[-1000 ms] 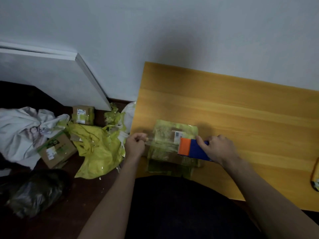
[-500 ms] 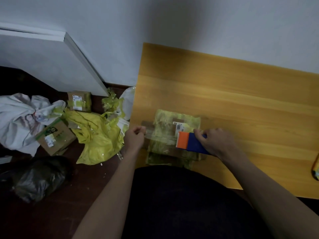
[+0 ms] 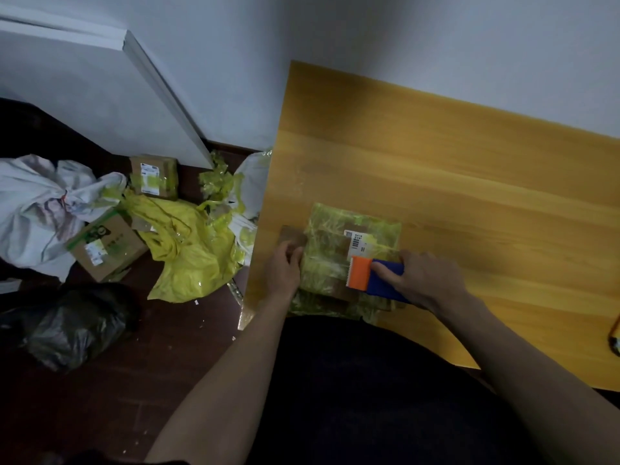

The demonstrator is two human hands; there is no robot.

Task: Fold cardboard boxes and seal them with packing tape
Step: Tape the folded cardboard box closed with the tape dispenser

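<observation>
Head view: small cardboard box wrapped in yellow-green tape [image 3: 339,260] lying at near left corner of yellow wooden table [image 3: 469,182]. Right hand [image 3: 421,278] curled round orange-and-blue tape dispenser [image 3: 370,276], pressed on box top near white barcode label [image 3: 357,241]. Left hand [image 3: 285,268] at box's left edge, fingers bent on brown tape strip [image 3: 293,236]. Left on dark floor: more taped boxes [image 3: 154,176], crumpled yellow plastic [image 3: 188,250].

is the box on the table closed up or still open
Closed. The box lies flat on the table, wrapped in yellow-green tape with no flap standing up; the right hand holds a tape dispenser on it.
</observation>
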